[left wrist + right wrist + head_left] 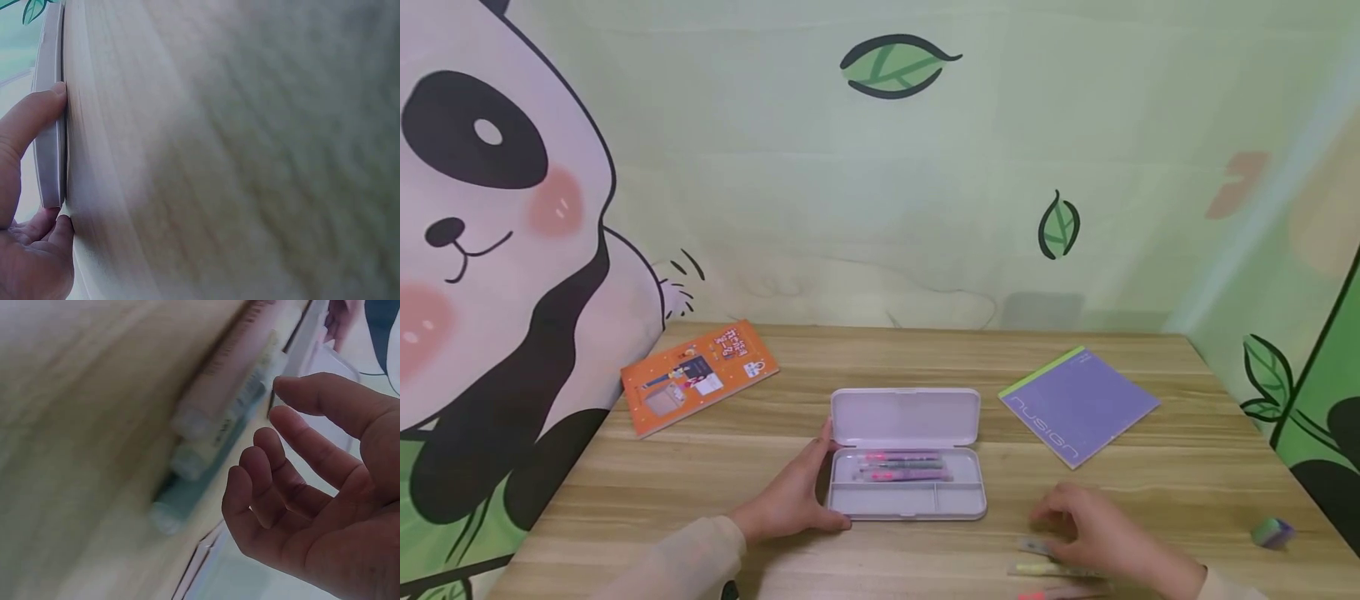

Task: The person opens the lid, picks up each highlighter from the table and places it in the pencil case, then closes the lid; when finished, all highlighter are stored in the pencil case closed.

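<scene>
When looking outward from the near edge, find first, at lower right on the wood-grain table (pixel 700 483), a slim pen with a coral-pink end (pixel 1063 592); just beyond, a pale pen with yellow markings (pixel 1041 570); then a slim grey-teal pen (pixel 1034 546). Note long axes running roughly left to right, nearly parallel to the long side of the pencil case. Over these, much nearer than the left, see the bare right hand (pixel 1101 533): fingers loosely curved, a narrow gap between thumb and forefinger, gripping nothing. Cannot tell any contact between thumb and grey-teal pen. Well off to the right, note a small green-and-purple block (pixel 1272 533).

Left of the loose pens and somewhat farther out, find a shallow white plastic pencil case (pixel 880 502), hinged along the far side, lid (pixel 906 417) raised. Holding the left end, see the bare left hand (pixel 793 502), spread wide, thumb at the near corner, fingers toward the back. Behind a lengthwise divider, find several pink-ended pens (pixel 906 476), also lying left to right, too bunched to count. Before it, see two compartments, longer at left, shorter at right.

Farther back, note an orange illustrated booklet (pixel 700 377) at left, a purple notebook with a green edge strip (pixel 1082 408) at right; behind both, a pale green panda backdrop (pixel 775 167).
</scene>
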`<action>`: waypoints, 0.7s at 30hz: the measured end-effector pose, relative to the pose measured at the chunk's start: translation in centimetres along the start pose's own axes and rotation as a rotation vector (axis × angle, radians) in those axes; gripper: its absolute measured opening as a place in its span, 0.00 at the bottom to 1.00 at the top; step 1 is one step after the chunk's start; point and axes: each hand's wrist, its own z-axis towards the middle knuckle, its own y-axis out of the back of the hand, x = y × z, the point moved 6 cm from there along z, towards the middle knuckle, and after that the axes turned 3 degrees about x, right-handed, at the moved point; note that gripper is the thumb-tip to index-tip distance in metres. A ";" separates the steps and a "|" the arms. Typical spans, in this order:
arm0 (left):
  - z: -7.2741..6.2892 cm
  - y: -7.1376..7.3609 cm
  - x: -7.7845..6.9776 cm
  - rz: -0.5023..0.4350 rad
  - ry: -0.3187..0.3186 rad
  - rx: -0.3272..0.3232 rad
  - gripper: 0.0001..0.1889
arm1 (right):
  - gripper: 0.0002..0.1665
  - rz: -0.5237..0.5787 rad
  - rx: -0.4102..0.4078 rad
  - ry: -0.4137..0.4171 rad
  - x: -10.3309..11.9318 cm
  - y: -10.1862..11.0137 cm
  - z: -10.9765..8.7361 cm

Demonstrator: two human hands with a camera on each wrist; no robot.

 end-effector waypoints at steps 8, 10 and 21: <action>0.1 0.1 0.0 -0.003 -0.001 0.000 0.73 | 0.14 0.076 0.090 -0.105 -1.0 -0.8 -0.5; 0.1 0.1 0.0 -0.009 0.003 0.004 0.74 | 0.15 0.077 0.073 -0.106 -1.1 -0.7 -0.5; 0.1 0.1 -0.1 -0.005 0.013 0.012 0.73 | 0.17 0.048 0.035 -0.110 -1.6 -0.5 -0.2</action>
